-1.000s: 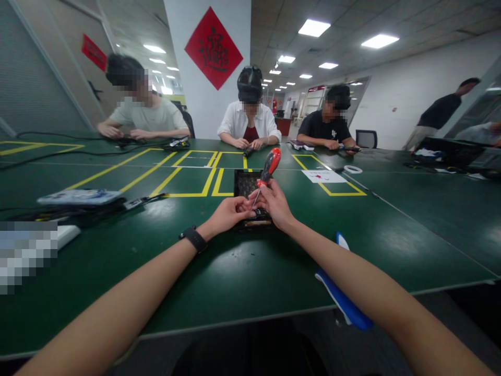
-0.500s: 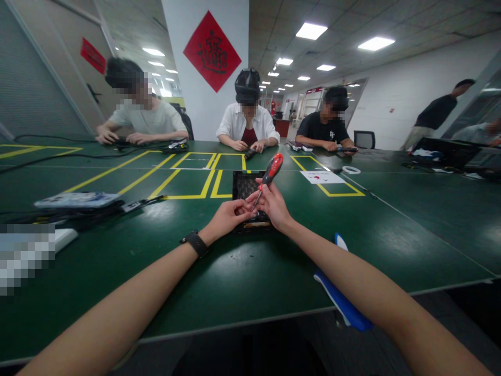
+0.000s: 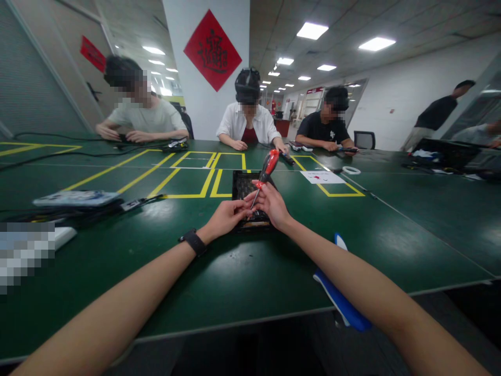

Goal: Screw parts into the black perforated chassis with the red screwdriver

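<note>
A screwdriver with a red and black handle is tilted, handle up, its shaft slanting down to the left. My right hand grips it low, around the shaft and the handle's lower end. Close by, the fingers of my left hand are pinched together at the screwdriver's tip; whatever they hold is too small to make out. Beneath both hands lies an open black case with a dark patterned inside. My hands cover much of its middle.
A blue and white object lies at the table's front edge, under my right forearm. Cables and a flat light-coloured box are on the left. A paper sheet and white ring lie at right. Several people sit across the green table.
My hands stay at the case, with the screwdriver shifted slightly left and its handle turned a little. Across the table, the middle person's hand has moved right with a dark object.
</note>
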The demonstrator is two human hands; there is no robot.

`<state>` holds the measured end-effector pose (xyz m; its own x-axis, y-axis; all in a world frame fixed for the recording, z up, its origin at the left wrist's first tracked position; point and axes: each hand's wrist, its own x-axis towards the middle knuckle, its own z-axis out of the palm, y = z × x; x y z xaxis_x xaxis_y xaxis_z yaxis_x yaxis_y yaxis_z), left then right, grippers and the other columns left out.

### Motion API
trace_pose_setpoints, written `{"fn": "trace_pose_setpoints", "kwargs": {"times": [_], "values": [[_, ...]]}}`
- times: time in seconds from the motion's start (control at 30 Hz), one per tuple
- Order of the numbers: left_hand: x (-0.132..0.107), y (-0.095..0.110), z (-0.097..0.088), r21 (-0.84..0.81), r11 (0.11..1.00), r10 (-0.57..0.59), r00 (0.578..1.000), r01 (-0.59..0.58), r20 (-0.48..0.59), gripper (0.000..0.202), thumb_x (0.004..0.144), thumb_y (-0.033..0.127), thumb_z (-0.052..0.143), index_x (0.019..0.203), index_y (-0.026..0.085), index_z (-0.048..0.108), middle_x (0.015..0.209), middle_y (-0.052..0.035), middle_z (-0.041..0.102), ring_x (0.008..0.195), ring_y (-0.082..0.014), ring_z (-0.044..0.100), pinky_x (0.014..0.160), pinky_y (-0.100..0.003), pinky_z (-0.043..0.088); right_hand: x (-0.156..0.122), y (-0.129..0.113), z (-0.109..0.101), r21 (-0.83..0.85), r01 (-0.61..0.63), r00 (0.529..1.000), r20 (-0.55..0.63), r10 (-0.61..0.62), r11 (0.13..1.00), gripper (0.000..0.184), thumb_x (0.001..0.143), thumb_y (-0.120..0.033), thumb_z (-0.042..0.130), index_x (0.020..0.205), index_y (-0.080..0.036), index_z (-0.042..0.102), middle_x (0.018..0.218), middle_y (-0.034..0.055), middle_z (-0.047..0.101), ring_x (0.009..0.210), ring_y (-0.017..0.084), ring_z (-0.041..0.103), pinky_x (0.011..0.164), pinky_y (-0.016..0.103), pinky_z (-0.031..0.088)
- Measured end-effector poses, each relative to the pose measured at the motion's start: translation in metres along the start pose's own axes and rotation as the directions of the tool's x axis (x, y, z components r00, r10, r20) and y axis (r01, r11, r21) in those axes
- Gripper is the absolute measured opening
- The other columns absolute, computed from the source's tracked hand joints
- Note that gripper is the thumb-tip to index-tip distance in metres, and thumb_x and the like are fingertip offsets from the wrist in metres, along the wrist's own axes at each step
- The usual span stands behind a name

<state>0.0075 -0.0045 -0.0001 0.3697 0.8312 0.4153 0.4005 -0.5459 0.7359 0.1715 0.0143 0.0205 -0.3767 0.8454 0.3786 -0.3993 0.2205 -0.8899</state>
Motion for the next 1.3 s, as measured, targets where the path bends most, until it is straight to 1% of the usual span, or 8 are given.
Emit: {"fn": "trace_pose_setpoints", "kwargs": {"times": [0.17,0.37,0.67,0.93,1.13,1.3], "values": [[0.001,-0.002,0.000,-0.019,1.000,0.019,1.000,-0.019,0.003,0.030,0.082,0.037,0.055,0.092,0.010,0.066,0.078,-0.0047,0.065,0.067,-0.0144,0.056,0.063,-0.025,0.042,0.000,0.001,0.000,-0.017,0.007,1.000,-0.012,-0.008,1.000,0.032,0.089,-0.041,0.043,0.113,-0.020,0.046,0.076,0.0021,0.066,0.065,0.012,0.065,0.053,0.021,0.051],[0.005,-0.007,-0.002,-0.121,0.993,0.024,0.998,-0.016,0.060,0.031,0.083,0.038,0.054,0.093,0.010,0.064,0.078,-0.0047,0.064,0.068,-0.0141,0.055,0.064,-0.025,0.043,0.000,0.001,0.003,-0.003,0.025,0.999,-0.038,-0.025,1.000,0.031,0.087,-0.040,0.047,0.110,-0.020,0.046,0.071,0.0000,0.064,0.061,0.011,0.063,0.052,0.022,0.051],[0.009,-0.013,-0.001,-0.140,0.990,0.016,0.999,-0.012,0.029,0.030,0.082,0.039,0.056,0.091,0.011,0.063,0.081,-0.0049,0.064,0.072,-0.0149,0.055,0.067,-0.026,0.043,0.001,0.003,0.002,0.005,0.037,0.998,-0.057,-0.037,0.999,0.031,0.087,-0.042,0.046,0.110,-0.021,0.044,0.073,0.0001,0.065,0.064,0.012,0.064,0.052,0.022,0.052],[0.013,-0.017,-0.001,-0.143,0.990,0.001,0.999,0.004,0.037,0.033,0.081,0.040,0.056,0.098,0.013,0.063,0.086,-0.0053,0.065,0.079,-0.0167,0.057,0.071,-0.027,0.043,0.001,0.004,0.000,0.002,0.032,0.997,-0.064,-0.032,0.999,0.031,0.088,-0.043,0.044,0.112,-0.022,0.044,0.076,0.0012,0.066,0.068,0.013,0.066,0.052,0.022,0.052],[0.017,-0.019,0.000,-0.145,0.989,0.014,1.000,-0.011,0.020,0.033,0.080,0.039,0.057,0.098,0.012,0.063,0.085,-0.0058,0.065,0.078,-0.0164,0.057,0.070,-0.027,0.043,0.003,0.004,-0.002,-0.005,0.056,0.996,-0.066,-0.056,0.998,0.030,0.088,-0.041,0.045,0.112,-0.022,0.044,0.077,0.0007,0.066,0.069,0.013,0.066,0.053,0.022,0.053],[0.019,-0.016,0.000,-0.171,0.985,0.020,0.999,-0.014,0.032,0.030,0.082,0.039,0.054,0.094,0.013,0.062,0.081,-0.0033,0.062,0.071,-0.0129,0.054,0.068,-0.025,0.042,0.006,0.004,-0.004,0.026,0.038,0.994,-0.103,-0.035,0.999,0.029,0.089,-0.041,0.044,0.111,-0.021,0.044,0.075,0.0005,0.065,0.066,0.013,0.065,0.053,0.023,0.053]]}}
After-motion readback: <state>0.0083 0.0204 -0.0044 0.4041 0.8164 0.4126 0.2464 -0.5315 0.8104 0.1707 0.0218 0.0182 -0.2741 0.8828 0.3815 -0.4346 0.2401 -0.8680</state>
